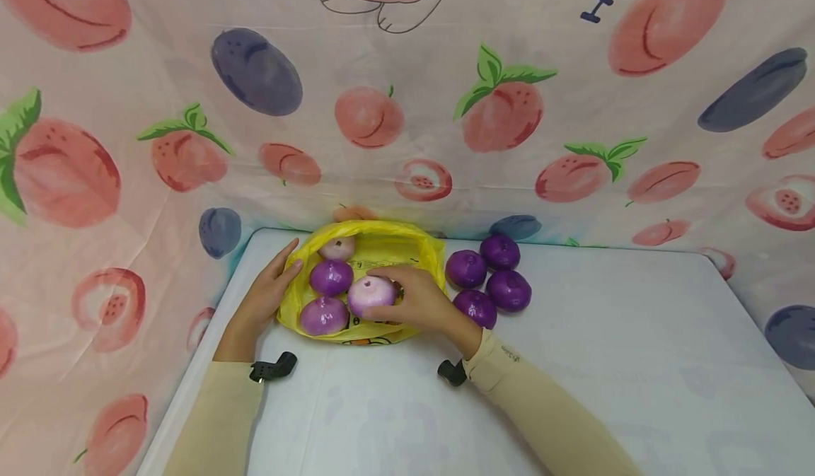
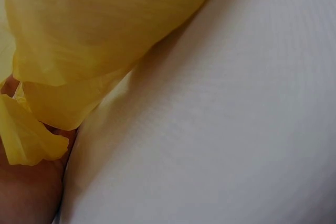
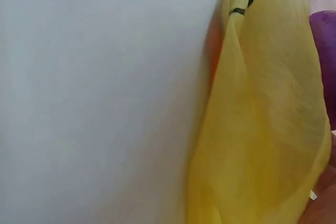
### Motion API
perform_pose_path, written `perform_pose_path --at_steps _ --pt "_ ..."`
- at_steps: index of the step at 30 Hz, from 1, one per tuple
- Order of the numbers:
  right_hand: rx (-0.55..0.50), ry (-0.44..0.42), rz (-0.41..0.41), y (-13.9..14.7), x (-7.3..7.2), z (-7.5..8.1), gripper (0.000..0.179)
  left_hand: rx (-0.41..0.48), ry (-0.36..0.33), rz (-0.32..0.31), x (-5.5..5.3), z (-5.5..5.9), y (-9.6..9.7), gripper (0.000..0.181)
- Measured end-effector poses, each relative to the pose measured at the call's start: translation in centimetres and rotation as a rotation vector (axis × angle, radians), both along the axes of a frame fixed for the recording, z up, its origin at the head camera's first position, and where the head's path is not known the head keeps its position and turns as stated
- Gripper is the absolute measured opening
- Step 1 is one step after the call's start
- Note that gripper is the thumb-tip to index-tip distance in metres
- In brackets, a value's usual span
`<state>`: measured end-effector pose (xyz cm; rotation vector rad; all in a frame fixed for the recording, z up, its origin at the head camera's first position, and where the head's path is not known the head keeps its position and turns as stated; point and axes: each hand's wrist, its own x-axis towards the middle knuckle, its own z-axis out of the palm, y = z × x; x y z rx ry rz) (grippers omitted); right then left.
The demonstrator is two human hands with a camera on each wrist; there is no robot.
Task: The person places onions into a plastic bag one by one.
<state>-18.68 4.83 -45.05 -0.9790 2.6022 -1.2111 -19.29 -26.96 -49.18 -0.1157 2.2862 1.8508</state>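
Note:
A yellow plastic bag [image 1: 388,228] lies with its mouth wide, several shiny peeled purple onions in it. Over the bag's middle, my right hand [image 1: 417,299] grips a pale purple onion [image 1: 371,293] between thumb and fingers. To its left sit a purple onion [image 1: 331,276], a lighter one [image 1: 324,315] and a whitish one [image 1: 337,248] at the back. Against the bag's left rim rests my left hand [image 1: 262,299], fingers extended. In the left wrist view, yellow plastic [image 2: 31,135] overlaps that hand. The held onion is out of sight in the left wrist view.
Right of the bag, several dark purple onions [image 1: 508,291] stand grouped on the white tabletop [image 1: 637,341], one partly behind my right wrist. A fruit-printed cloth [image 1: 382,51] hangs along the back and left of the table.

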Motion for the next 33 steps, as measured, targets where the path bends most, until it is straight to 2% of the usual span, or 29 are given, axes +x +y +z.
perform_pose_path --at_steps 8,24,33 --pt "0.013 -0.069 -0.035 -0.9 0.2 -0.9 0.070 -0.003 0.006 0.007 -0.2 -0.3 -0.1 0.072" --pt "0.051 -0.083 -0.029 -1.5 0.6 -1.4 0.073 -0.020 -0.016 0.014 0.0 -0.1 -0.1 0.071" --pt "0.112 -0.096 -0.033 -1.4 0.7 -1.4 0.073 -0.021 -0.026 0.021 -0.1 -0.2 -0.1 0.071"
